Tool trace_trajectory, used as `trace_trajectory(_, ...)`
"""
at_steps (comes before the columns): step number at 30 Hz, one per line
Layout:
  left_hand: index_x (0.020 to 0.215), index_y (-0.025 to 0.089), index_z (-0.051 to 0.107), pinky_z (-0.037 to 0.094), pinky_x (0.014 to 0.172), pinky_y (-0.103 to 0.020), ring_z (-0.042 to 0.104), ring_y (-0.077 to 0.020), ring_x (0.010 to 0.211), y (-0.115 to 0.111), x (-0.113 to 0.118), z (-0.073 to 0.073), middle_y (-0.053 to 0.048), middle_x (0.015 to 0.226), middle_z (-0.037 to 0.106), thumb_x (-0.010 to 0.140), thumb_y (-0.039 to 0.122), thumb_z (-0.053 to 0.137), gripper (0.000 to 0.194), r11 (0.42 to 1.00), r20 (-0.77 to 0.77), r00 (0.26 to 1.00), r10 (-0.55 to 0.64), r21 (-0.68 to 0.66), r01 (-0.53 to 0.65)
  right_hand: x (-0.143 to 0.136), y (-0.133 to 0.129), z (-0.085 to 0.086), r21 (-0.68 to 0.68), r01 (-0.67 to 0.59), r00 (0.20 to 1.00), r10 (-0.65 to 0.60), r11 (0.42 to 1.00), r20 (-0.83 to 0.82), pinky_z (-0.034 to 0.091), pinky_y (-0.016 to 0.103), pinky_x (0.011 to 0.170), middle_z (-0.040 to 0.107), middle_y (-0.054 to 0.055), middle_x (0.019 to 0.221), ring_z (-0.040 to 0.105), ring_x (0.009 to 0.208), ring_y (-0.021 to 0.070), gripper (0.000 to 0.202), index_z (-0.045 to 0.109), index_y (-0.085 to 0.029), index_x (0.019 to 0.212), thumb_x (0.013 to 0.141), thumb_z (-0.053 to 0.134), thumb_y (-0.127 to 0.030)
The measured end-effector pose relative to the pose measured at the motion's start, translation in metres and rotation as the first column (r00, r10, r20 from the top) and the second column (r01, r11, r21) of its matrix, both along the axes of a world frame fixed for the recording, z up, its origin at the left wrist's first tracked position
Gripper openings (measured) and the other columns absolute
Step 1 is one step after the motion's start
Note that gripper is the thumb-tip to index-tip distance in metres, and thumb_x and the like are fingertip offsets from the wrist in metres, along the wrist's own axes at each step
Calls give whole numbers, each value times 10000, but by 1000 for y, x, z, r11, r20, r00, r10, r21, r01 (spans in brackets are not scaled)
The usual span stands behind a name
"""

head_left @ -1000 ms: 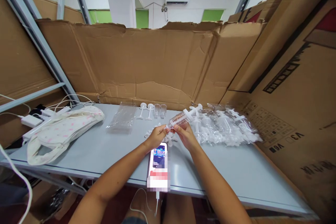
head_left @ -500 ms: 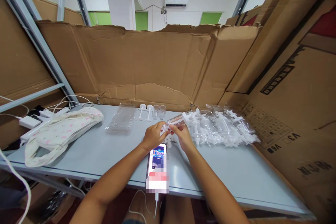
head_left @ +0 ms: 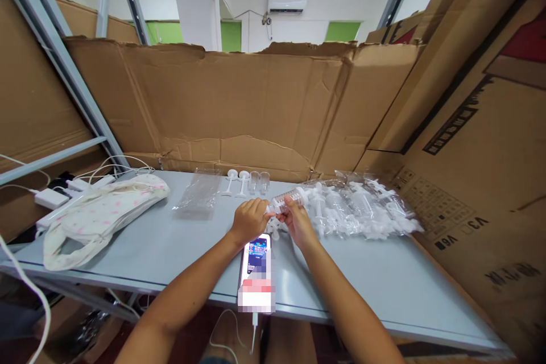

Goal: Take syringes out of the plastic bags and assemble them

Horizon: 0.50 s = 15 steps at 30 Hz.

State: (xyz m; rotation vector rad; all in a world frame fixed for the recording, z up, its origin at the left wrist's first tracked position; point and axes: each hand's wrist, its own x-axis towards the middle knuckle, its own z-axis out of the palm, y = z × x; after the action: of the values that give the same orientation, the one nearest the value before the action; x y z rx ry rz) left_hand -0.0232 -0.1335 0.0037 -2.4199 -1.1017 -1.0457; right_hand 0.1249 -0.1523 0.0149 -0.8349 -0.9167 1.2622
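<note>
My left hand is closed round the left end of a clear ribbed plastic tube with white ends. My right hand grips the same tube near its middle, thumb on top. The tube lies tilted between them, its right end a little higher and pointing at the bagged parts. Some small white plastic pieces lie beneath the hands, partly hidden. Behind them stand two white plungers with round discs and two clear ribbed cylinders.
Bagged white plastic parts cover the right side of the grey table. A flat clear bag lies left of the plungers. A phone on a cable is at the front edge. A white cloth bag and power strip sit left. Cardboard encloses the table.
My left hand has turned over the tube's left end, its knuckles now higher. The right thumb has shifted up and rightward along the tube. Things on the table stay in place.
</note>
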Motion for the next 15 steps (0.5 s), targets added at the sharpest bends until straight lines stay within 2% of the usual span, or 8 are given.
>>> trace_trajectory(4,895,155,556,384,647,-303,571,-194,737,-3,1,-2,-79,785,622,928,441,265,409,999,12,1000,-18,-48,19,-2,1,-1,-46,31,996,-34,998,-79,386,234,470,553,-29,556,496,495,103,333,555,-187,657,650,711,-481)
trace_trajectory(8,924,175,540,403,674,-291,577,-185,778,-5,3,-3,-63,826,628,928,418,301,342,980,99,994,-39,-191,58,-2,3,-1,-76,50,993,-58,996,-103,386,223,449,512,-37,535,476,494,100,338,528,-197,639,626,737,-462)
trace_trajectory(12,909,195,532,404,686,-283,567,-179,792,-7,5,0,-46,844,618,923,407,317,303,928,198,979,-57,-351,124,-1,5,-3,-79,71,993,-78,994,-84,374,223,428,481,-43,510,456,473,97,360,499,-204,613,612,744,-467)
trace_trajectory(15,829,199,515,385,645,-260,543,-160,723,-10,5,4,-14,769,583,914,419,322,304,866,280,958,-67,-460,195,-1,6,-5,-76,71,992,-78,995,-97,380,225,436,480,-46,506,458,474,98,366,490,-205,611,607,748,-465)
